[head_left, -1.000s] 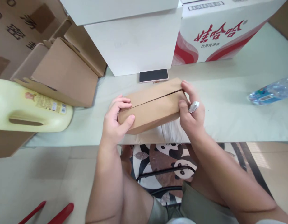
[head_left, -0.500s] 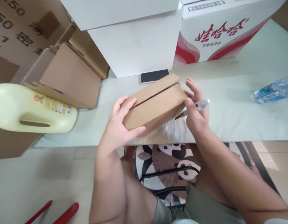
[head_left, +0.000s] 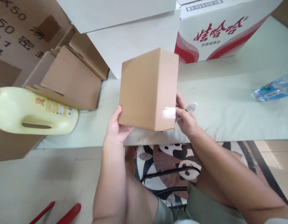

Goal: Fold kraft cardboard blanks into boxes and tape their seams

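A small brown cardboard box (head_left: 139, 90) is held up, tilted, above the cloth-covered table. Shiny clear tape (head_left: 169, 112) sticks to the lower part of its right side. At the lower left corner my left hand (head_left: 117, 126) grips the box, thumb on the front face and the other fingers underneath. My right hand (head_left: 187, 119) is closed beside the box's right edge, fingertips against it. A slim utility knife (head_left: 192, 107) with a pale handle pokes out between its thumb and fingers; the blade end is mostly hidden.
White cartons (head_left: 139, 43) stand behind the box, one a red-lettered water carton (head_left: 218, 37). Left are opened brown boxes (head_left: 71, 77) and a yellow jug (head_left: 36, 112). A plastic bottle (head_left: 273, 88) lies right. Below is a panda-print mat (head_left: 167, 161).
The box has been raised and turned, so a broad plain face and a taped side now show instead of the seamed side. It now covers the phone. The right hand still has the knife.
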Available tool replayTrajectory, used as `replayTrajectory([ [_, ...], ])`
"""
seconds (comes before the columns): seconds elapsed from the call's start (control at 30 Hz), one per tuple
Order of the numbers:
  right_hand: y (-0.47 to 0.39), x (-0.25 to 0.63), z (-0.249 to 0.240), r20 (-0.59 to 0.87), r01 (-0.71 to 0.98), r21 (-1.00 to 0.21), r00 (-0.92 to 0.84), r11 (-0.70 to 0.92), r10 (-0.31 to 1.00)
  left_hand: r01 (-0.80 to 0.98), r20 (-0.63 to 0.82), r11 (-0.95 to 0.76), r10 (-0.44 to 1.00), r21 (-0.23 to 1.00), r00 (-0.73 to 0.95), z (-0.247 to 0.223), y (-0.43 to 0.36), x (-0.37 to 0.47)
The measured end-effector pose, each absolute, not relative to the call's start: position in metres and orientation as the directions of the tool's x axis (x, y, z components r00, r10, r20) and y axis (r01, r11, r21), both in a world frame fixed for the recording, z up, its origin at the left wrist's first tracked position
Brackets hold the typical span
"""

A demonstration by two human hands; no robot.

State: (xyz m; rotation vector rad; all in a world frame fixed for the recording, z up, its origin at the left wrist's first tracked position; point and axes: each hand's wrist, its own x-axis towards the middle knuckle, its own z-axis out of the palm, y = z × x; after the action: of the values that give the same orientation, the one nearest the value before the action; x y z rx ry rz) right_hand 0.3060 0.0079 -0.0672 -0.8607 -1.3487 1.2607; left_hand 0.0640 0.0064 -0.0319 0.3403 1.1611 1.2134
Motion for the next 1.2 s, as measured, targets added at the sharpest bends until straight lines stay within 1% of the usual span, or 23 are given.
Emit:
replayTrajectory([
  [0.1,0.005,0.308,-0.061,0.248,-0.089,-0.968,-0.175,0.236,0.953,-0.537,-0.545,0.47,0.838,0.701,0.023,-0.033,0.006,0.071],
  [0.2,0.004,0.312,-0.056,0.308,-0.062,-0.952,-0.201,0.301,0.93,-0.469,-0.572,0.517,0.82,0.717,0.028,-0.038,0.006,0.073],
  [0.27,0.002,0.314,-0.052,0.341,-0.04,-0.94,-0.204,0.34,0.918,-0.392,-0.596,0.554,0.803,0.735,0.018,-0.043,0.004,0.075],
  [0.33,0.0,0.315,-0.047,0.363,-0.003,-0.93,-0.183,0.369,0.914,-0.281,-0.603,0.586,0.797,0.76,0.032,-0.046,0.002,0.076],
  [0.43,-0.003,0.317,-0.036,0.395,0.038,-0.913,-0.153,0.405,0.906,-0.049,-0.621,0.627,0.777,0.777,0.106,-0.049,-0.002,0.08],
  [0.5,-0.004,0.318,-0.031,0.389,0.063,-0.913,-0.163,0.403,0.907,0.101,-0.626,0.618,0.768,0.78,0.136,-0.05,-0.004,0.083],
  [0.57,-0.004,0.318,-0.029,0.371,0.085,-0.916,-0.189,0.391,0.909,0.222,-0.581,0.546,0.802,0.808,0.14,-0.051,-0.003,0.084],
  [0.63,-0.004,0.317,-0.03,0.359,0.103,-0.917,-0.209,0.385,0.91,0.308,-0.461,0.413,0.881,0.857,0.102,-0.052,0.0,0.084],
  [0.7,-0.003,0.315,-0.033,0.367,0.118,-0.909,-0.224,0.399,0.903,0.339,-0.252,0.236,0.968,0.911,0.003,-0.053,0.003,0.081],
  [0.77,-0.002,0.312,-0.037,0.388,0.129,-0.897,-0.232,0.423,0.892,0.344,0.016,0.012,0.997,0.939,-0.076,-0.05,0.003,0.078],
  [0.8,-0.002,0.312,-0.038,0.398,0.132,-0.891,-0.236,0.435,0.886,0.352,0.151,-0.117,0.986,0.929,-0.072,-0.047,0.002,0.078],
  [0.83,-0.002,0.311,-0.038,0.406,0.134,-0.885,-0.243,0.445,0.881,0.366,0.272,-0.244,0.962,0.898,-0.028,-0.043,0.0,0.078],
  [0.9,-0.002,0.31,-0.039,0.416,0.141,-0.877,-0.26,0.46,0.871,0.409,0.456,-0.462,0.882,0.787,0.118,-0.035,-0.005,0.083],
  [0.93,-0.002,0.309,-0.039,0.42,0.147,-0.871,-0.27,0.468,0.866,0.442,0.505,-0.534,0.841,0.72,0.193,-0.031,-0.008,0.086],
  [0.97,-0.002,0.309,-0.038,0.423,0.155,-0.866,-0.278,0.475,0.862,0.48,0.524,-0.579,0.811,0.659,0.259,-0.028,-0.01,0.091],
  [1.03,-0.001,0.308,-0.038,0.431,0.17,-0.856,-0.283,0.487,0.857,0.55,0.509,-0.609,0.789,0.572,0.343,-0.025,-0.012,0.099],
  [1.1,-0.002,0.307,-0.038,0.435,0.169,-0.855,-0.279,0.49,0.856,0.585,0.488,-0.603,0.793,0.543,0.365,-0.025,-0.013,0.104],
  [1.2,-0.003,0.305,-0.037,0.416,0.124,-0.881,-0.254,0.456,0.873,0.595,0.471,-0.59,0.803,0.546,0.364,-0.024,-0.014,0.106],
])
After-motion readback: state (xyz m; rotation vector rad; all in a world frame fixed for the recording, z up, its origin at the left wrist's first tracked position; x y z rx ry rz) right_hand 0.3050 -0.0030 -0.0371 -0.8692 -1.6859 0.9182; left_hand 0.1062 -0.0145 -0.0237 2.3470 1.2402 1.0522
